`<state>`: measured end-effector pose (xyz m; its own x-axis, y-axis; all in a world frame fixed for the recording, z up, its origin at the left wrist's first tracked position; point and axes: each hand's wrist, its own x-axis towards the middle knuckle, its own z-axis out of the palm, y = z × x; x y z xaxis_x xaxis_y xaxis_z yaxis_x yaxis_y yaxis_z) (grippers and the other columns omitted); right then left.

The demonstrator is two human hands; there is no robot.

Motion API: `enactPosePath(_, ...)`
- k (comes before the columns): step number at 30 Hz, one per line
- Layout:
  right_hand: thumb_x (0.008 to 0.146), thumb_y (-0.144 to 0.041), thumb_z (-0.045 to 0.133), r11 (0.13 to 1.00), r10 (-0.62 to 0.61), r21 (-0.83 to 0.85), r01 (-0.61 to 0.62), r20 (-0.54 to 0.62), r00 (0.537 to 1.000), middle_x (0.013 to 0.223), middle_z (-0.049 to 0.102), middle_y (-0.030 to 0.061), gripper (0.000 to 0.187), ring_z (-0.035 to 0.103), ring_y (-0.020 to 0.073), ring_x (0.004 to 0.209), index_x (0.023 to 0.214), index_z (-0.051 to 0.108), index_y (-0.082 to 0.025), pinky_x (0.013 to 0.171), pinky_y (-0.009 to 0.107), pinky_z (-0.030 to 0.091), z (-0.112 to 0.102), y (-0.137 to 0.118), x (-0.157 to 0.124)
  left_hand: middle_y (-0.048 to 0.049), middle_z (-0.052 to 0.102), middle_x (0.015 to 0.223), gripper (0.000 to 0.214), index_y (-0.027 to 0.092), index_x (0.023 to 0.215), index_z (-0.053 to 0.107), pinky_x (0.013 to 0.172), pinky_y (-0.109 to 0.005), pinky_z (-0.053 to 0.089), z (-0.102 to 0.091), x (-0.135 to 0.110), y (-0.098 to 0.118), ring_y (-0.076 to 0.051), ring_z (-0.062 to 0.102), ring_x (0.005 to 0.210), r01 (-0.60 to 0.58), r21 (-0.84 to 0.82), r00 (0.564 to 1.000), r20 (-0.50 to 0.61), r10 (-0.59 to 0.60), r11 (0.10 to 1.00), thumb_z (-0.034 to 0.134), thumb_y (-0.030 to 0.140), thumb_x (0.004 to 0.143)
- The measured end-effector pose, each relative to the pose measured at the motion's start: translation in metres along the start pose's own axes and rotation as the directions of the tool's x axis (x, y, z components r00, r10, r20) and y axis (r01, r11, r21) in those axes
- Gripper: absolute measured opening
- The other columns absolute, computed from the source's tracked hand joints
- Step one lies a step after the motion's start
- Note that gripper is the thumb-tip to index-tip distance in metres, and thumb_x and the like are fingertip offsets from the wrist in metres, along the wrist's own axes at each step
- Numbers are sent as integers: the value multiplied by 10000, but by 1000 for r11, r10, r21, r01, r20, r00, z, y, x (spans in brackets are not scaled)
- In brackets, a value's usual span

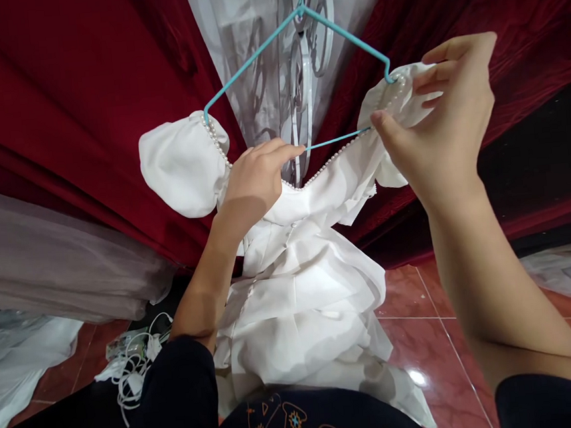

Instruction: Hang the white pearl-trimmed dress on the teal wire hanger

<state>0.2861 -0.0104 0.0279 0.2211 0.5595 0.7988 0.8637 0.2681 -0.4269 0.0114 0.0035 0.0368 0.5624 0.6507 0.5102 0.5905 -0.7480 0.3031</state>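
1 bright glare spot on the floor, soft shadows

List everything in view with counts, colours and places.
Puff-sleeved dress: one, white, on hanger, centre
Bead trim: count unclear, pearly, dress neckline
Clothes hanger: one, light blue, top centre
White hangers: several, white, behind it
Drapes: at least two, dark red, both sides
Pale fabrics: several, white to grey, sides and back
Cables: count unclear, white, lower left
Floor tiles: several, reddish, below
Wearer's top: one, dark with coloured motifs, bottom
Left hand: one, at neckline
Right hand: one, at puff sleeve
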Motion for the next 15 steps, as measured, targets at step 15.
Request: enactPosePath(15,807,-191,685,925,-161,299,235,-252,954,959,534,30,303,527,127,758,1011,468,-243,673,314,458,10,-16,11,-34,784,1202,583,228,1274,783,1003,-391,539,1,0,7,-211,723,1055,22,-19,1000,-8,-22,1000,398,-60,944)
